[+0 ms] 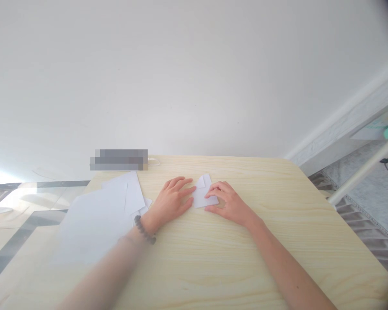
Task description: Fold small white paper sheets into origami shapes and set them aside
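A small folded piece of white paper [200,198] lies on the light wooden table in front of me, with a pointed flap folded at its upper left. My left hand [173,199] rests at its left side, fingers spread, the fingertips at the paper's edge. A dark bead bracelet [144,230] circles the left wrist. At the right side of the paper is my right hand [228,202], its fingers curved and apart from the thumb. The right fingertips touch or hover just over the paper's right part; which of these I cannot tell.
Several white paper sheets [93,215] lie overlapping on the table's left side, partly behind my left forearm. A blurred-out grey object [119,160] and a white cable [154,161] are at the back left edge. A white wall [194,86] stands behind the wooden table [213,267].
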### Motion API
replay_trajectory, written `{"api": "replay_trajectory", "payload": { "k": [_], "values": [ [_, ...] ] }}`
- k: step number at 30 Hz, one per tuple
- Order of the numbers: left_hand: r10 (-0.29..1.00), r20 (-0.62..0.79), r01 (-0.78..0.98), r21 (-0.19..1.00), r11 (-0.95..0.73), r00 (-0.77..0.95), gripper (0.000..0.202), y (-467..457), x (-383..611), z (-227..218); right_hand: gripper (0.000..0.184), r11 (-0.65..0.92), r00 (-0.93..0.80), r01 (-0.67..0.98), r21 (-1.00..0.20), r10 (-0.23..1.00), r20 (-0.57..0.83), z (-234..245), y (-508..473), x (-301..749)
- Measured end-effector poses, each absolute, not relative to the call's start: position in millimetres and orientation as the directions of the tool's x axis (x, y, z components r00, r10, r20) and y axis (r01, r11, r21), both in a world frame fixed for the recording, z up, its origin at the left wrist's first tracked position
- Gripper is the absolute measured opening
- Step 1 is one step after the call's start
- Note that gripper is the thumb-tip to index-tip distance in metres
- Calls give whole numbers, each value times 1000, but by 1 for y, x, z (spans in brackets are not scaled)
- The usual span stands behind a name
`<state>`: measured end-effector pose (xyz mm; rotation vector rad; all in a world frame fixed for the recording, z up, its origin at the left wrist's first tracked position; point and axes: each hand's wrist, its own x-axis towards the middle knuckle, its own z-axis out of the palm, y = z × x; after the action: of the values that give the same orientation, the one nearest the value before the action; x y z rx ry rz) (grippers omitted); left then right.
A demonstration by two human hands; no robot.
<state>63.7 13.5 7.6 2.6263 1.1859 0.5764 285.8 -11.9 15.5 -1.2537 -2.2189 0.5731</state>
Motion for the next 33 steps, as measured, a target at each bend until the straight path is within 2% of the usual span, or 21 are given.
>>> {"api": "replay_trajectory", "payload": {
  "k": [4, 11, 20, 23, 26, 28, 33],
  "values": [
    [721, 252, 631, 356, -689, 646, 33, 14, 64, 6, 27, 505, -446, 656, -560, 859, 252, 8, -10, 279],
    [709, 255, 615, 362, -700, 657, 35, 13, 65, 8, 17, 568, -477, 657, -497, 823, 310, 8, -6, 279],
    [706, 336, 637, 306, -708, 623, 19, 8, 73, 5, 21, 386, -284, 646, -659, 922, 262, 7, -7, 275],
    [717, 355, 663, 281, -694, 600, 18, 6, 77, 6, 18, 409, -279, 651, -639, 912, 300, 6, -6, 276],
    [732, 355, 691, 259, -675, 582, 19, 5, 78, 9, 14, 428, -273, 704, -567, 900, 340, 5, -6, 279],
    [737, 355, 702, 248, -668, 576, 20, 4, 78, 10, 17, 398, -264, 735, -548, 913, 310, 5, -6, 282],
    [700, 311, 674, 203, -710, 643, 22, -1, 81, 12, 24, 314, -230, 747, -585, 949, 216, 1, -1, 284]
  ]
}}
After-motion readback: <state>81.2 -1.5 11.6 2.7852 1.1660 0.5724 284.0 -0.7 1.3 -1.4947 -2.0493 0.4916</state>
